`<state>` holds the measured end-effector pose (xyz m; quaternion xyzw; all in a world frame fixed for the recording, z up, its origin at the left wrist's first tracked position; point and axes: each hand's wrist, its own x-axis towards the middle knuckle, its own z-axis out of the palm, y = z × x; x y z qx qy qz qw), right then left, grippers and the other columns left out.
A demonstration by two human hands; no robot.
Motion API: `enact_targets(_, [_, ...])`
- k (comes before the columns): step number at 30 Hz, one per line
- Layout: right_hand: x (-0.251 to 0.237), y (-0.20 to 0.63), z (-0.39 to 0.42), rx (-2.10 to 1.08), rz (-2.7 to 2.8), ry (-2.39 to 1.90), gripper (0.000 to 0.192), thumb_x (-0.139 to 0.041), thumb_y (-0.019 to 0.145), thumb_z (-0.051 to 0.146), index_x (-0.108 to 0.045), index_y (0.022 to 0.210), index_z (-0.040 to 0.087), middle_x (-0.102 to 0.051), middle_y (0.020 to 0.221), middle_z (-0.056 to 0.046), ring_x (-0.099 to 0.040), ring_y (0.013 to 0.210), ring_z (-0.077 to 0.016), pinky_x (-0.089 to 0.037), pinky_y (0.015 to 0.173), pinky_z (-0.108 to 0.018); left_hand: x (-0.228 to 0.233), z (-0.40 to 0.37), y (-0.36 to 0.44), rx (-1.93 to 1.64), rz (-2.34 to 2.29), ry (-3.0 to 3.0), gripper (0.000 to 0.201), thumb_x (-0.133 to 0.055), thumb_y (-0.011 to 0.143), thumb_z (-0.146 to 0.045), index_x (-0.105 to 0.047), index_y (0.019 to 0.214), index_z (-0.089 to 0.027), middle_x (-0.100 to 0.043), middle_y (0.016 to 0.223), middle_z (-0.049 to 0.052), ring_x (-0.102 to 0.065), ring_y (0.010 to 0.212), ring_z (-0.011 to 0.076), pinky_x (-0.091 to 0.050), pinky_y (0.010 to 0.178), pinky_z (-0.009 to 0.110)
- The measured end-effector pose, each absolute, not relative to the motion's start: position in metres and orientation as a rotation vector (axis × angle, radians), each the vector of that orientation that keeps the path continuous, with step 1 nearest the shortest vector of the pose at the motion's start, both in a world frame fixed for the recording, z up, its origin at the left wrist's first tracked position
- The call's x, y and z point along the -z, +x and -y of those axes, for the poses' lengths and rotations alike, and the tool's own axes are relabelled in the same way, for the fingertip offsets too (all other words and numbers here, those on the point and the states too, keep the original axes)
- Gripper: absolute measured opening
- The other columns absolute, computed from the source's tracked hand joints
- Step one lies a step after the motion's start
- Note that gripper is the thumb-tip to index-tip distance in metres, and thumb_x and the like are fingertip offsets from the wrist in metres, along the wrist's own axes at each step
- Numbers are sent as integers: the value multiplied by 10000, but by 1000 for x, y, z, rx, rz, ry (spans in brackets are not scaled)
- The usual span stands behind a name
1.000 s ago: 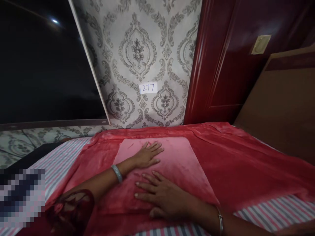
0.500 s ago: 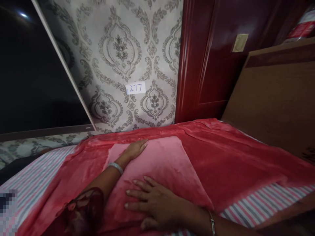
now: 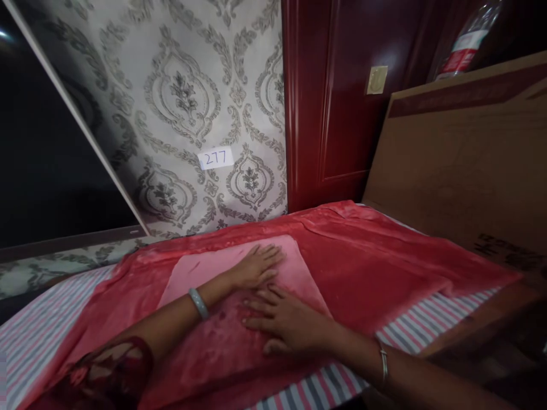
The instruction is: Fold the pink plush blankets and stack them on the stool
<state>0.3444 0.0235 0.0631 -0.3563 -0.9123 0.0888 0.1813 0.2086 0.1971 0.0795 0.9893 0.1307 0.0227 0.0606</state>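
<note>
"277" is handwritten on a paper label (image 3: 216, 158) stuck to the damask wallpaper (image 3: 186, 99); the print on the cardboard box (image 3: 457, 159) and plastic bottle (image 3: 464, 52) cannot be read. The pink plush cloth (image 3: 192, 272) is laid on the red blanket (image 3: 354, 262), covered partly by the left hand (image 3: 255, 267) and right hand (image 3: 293, 323), both flattened, fingers spread.

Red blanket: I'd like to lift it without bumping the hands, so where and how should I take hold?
Probably pinch the red blanket by its rightmost corner, coming from picture right: it tapers there, clear of the left hand and right hand.
</note>
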Motion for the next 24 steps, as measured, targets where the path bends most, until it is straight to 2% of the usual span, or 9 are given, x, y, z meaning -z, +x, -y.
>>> enact_targets(3, [-46, 348, -19, -348, 2555, -1067, 586, -386, 1046, 541, -343, 1572, 286, -250, 1671, -23, -133, 1556, -230, -21, 1267, -497, -67, -200, 222, -7, -352, 3030, 647, -323, 1009, -578, -298, 1584, -284, -236, 1674, 101, -140, 1559, 304, -49, 1220, 640])
enact_targets(7, [-43, 345, -16, -386, 2495, -1073, 555, -382, 1052, 528, -350, 1564, 317, -239, 1673, 25, -80, 1563, -197, 16, 1271, -474, -60, -233, 234, -94, -431, 3043, 616, -359, 1005, -561, -332, 1568, -313, -275, 1663, 86, -200, 1546, 303, -102, 1218, 639])
enact_targets(12, [-47, 347, -17, -372, 2455, -1072, 556, -433, 1037, 529, -366, 1554, 336, -274, 1660, 42, -103, 1560, -212, 19, 1270, -493, -50, -269, 250, -219, -612, 2959, 600, -323, 1016, -554, -407, 1538, -271, -439, 1589, 56, -419, 1453, 192, -298, 1215, 394])
enact_targets(15, [-46, 348, -18, -363, 2439, -1076, 560, -450, 1032, 522, -367, 1554, 338, -289, 1655, 40, -114, 1559, -210, 7, 1273, -485, -43, -274, 256, -247, -676, 2970, 592, -263, 1036, -513, -440, 1522, -224, -519, 1533, 57, -486, 1400, 165, -342, 1189, 335])
enact_targets(17, [-46, 349, -19, -353, 2430, -1074, 564, -460, 1028, 523, -369, 1554, 340, -300, 1652, 38, -129, 1556, -212, -7, 1274, -487, -42, -270, 259, -264, -744, 2995, 573, -273, 1039, -483, -435, 1524, -225, -525, 1527, 69, -487, 1401, 188, -350, 1190, 381])
enact_targets(21, [-45, 347, -19, -350, 2412, -1055, 567, -478, 1022, 521, -377, 1550, 340, -328, 1641, 26, -156, 1551, -210, -11, 1271, -487, -50, -255, 262, -321, -931, 3065, 571, -368, 1016, -435, -410, 1539, -209, -425, 1584, 150, -352, 1485, 331, -253, 1194, 627])
enact_targets(24, [-40, 347, -17, -348, 2377, -1025, 566, -503, 1010, 525, -407, 1535, 336, -365, 1626, 8, -194, 1542, -211, -28, 1270, -485, -64, -243, 263, -367, -991, 3160, 559, -423, 1000, -397, -437, 1524, -202, -368, 1614, 159, -270, 1519, 347, -173, 1206, 661])
